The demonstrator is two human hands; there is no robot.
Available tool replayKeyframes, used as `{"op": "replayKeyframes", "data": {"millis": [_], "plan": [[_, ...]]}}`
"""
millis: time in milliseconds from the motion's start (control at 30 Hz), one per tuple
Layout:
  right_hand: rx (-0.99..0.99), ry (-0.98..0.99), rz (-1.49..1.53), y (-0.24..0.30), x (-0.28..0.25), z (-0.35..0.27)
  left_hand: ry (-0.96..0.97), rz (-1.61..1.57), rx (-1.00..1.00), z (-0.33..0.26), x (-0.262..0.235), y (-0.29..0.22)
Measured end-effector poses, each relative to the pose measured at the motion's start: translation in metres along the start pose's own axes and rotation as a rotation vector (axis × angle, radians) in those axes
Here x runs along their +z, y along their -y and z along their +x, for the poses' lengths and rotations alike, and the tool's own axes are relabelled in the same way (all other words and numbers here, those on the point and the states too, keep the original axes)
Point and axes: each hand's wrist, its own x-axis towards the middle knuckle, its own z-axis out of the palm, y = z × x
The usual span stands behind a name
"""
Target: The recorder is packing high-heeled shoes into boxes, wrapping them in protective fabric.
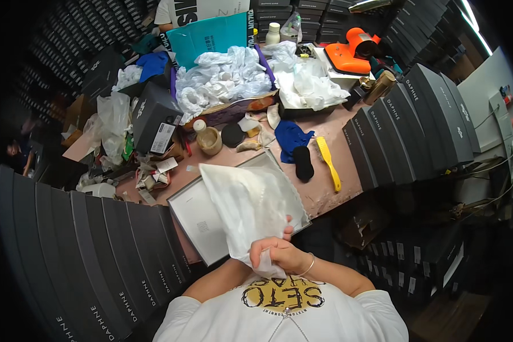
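A white, translucent dust bag (242,199) is held up in front of me, with a pale shape and a beaded line showing faintly through it. My right hand (282,255), a bracelet at its wrist, is closed on the gathered near end. My left hand (289,228) lies mostly hidden beneath the bag; only its fingertips curl out at the right side. Under the bag, an open shallow box (191,219) with a white inside and dark rim rests on the pink table (339,208).
Dark shoe boxes (399,134) stand in rows on both sides. Beyond the open box lie a yellow brush (329,162), a black pad (304,164), a blue cloth (290,139) and a glue jar (209,141). Crumpled paper (225,77) fills a carton, near an orange machine (350,54).
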Motion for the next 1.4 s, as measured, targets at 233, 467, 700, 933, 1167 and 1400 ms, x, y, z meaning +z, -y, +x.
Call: {"op": "replayKeyframes", "data": {"millis": [233,467,700,933,1167,1400], "plan": [[-0.027,-0.112,0.270,-0.004,-0.058,-0.035,-0.656,1.690,0.598,-0.106,0.057,-0.085],[-0.168,-0.600,-0.946,-0.036,-0.076,-0.008,-0.778,1.538,0.982,0.018,0.026,-0.086],[0.028,-0.786,-1.545,-0.078,-0.141,0.011,-0.655,0.931,0.443,0.083,-0.057,0.013],[-0.405,-1.149,-1.582,-0.009,-0.132,-0.038,-0.489,1.668,0.054,0.025,-0.003,-0.051],[-0.228,-0.706,-1.668,-0.083,-0.128,0.010,-0.131,2.807,0.217,0.020,-0.024,-0.055],[-0.227,-0.787,-1.597,-0.103,-0.153,0.006,-0.027,2.557,0.303,0.019,-0.033,-0.064]]}}
